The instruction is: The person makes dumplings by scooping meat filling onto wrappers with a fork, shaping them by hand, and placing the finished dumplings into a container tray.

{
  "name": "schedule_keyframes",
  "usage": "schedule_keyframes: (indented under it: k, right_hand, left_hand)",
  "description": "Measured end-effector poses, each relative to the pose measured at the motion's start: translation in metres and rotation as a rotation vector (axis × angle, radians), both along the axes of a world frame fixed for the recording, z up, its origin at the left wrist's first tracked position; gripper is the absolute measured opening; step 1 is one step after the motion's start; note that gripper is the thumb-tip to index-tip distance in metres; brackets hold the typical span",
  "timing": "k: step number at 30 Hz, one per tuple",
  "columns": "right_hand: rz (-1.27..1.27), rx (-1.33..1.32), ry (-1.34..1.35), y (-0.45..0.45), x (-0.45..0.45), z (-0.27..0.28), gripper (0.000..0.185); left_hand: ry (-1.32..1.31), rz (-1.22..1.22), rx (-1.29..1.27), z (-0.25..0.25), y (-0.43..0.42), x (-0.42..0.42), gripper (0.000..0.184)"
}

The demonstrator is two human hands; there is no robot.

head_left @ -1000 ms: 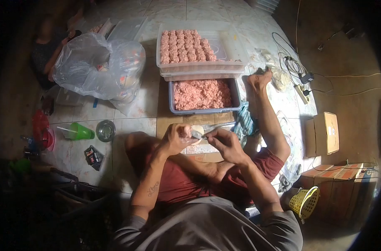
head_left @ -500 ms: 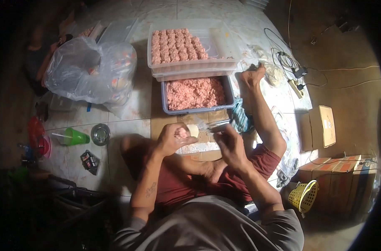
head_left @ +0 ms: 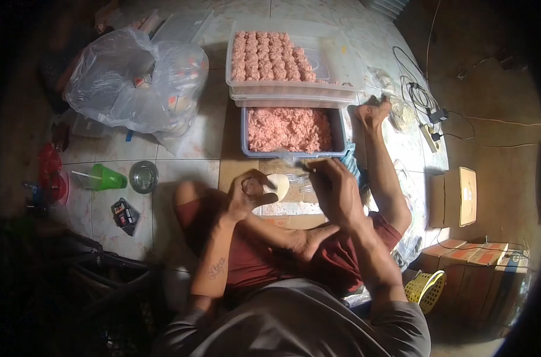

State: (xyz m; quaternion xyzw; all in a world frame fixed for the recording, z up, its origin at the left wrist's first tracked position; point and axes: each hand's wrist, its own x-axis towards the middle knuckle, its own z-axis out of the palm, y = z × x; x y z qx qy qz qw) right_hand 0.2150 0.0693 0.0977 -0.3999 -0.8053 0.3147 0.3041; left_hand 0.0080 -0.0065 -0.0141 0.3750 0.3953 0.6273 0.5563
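Observation:
In my left hand [head_left: 247, 193] lies a stack of round, pale wrappers [head_left: 277, 187], held at its edge by curled fingers. My right hand [head_left: 336, 187] pinches a small tool whose blurred flat end [head_left: 289, 161] points left, near the front rim of the blue-grey tub. Minced pink meat [head_left: 288, 130] fills that tub [head_left: 245, 134]. Behind it, a clear plastic tray [head_left: 282, 88] bears rows of pink meat pieces [head_left: 267, 56]. Clear-looking utensils [head_left: 300, 183] lie on the cardboard between my hands.
A plastic bag [head_left: 113, 89] stands at the left near a partly visible person. Closer are a green cup [head_left: 110, 177], a glass ashtray [head_left: 144, 177] and a dark packet [head_left: 125, 215]. Cables [head_left: 416, 92], cartons [head_left: 461, 196] and a yellow basket [head_left: 425, 290] are at the right.
My right hand has moved away from my left hand and up toward the tub with the tool. The wrapper stack shows more fully. The whole view has shifted slightly.

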Motion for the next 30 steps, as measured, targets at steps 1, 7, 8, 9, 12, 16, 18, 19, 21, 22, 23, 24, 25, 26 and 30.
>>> schedule_keyframes:
  k: [1,7,8,9,12,16,18,19,21,22,23,24,25,26,30]
  right_hand:
    - [0.067,0.077,-0.112,0.019,-0.007,0.000,0.011]
    - [0.160,0.235,-0.538,0.112,-0.088,-0.100,0.020]
    - [0.186,0.236,-0.615,0.120,-0.100,-0.114,0.024]
    - [0.193,0.239,-0.618,0.128,-0.109,-0.131,0.024]
    - [0.273,0.516,-0.559,0.141,-0.129,-0.164,0.028]
    - [0.388,0.432,-0.521,0.151,-0.100,-0.153,0.012]
    - [0.375,0.372,-0.174,0.148,-0.076,-0.126,0.009]
    - [0.389,0.100,-0.204,0.128,-0.068,-0.071,0.011]
    - [0.395,0.001,-0.206,0.102,-0.046,-0.021,0.013]
    - [0.400,-0.097,-0.203,0.088,-0.038,-0.008,0.014]
    - [0.399,-0.095,-0.199,0.072,-0.032,-0.002,0.014]
    - [0.411,-0.096,-0.151,0.055,-0.026,0.003,0.015]
    - [0.421,-0.098,-0.104,0.042,-0.019,0.005,0.015]
    - [0.480,0.112,-0.123,0.037,-0.008,-0.027,0.015]
    - [0.319,0.028,-0.194,-0.001,0.004,-0.001,0.010]
  left_hand:
    - [0.338,-0.066,-0.034,-0.037,-0.002,-0.009,0.021]
    - [0.637,-0.082,-0.076,-0.052,-0.005,0.006,0.034]
    - [0.603,-0.056,-0.044,-0.055,-0.006,0.004,0.037]
    - [0.570,-0.028,-0.012,-0.058,-0.007,0.002,0.040]
    - [0.568,0.045,-0.069,-0.058,-0.004,-0.001,0.048]
    - [0.509,0.020,-0.119,-0.074,-0.004,-0.005,0.047]
    - [0.299,-0.044,0.046,-0.067,-0.005,-0.004,0.049]
    - [0.296,-0.045,0.050,-0.064,-0.005,-0.003,0.049]
    - [0.052,-0.004,0.043,-0.050,-0.003,-0.003,0.047]
    - [-0.037,0.010,0.043,-0.038,-0.001,-0.003,0.046]
    - [-0.125,0.025,0.043,-0.026,0.001,-0.003,0.045]
    - [0.035,0.054,0.080,-0.035,0.005,-0.005,0.042]
    - [0.195,0.083,0.117,-0.038,0.007,-0.006,0.039]
    - [0.570,0.130,0.090,-0.041,0.005,-0.007,0.031]
    - [0.814,0.232,-0.062,0.005,0.001,0.003,0.026]
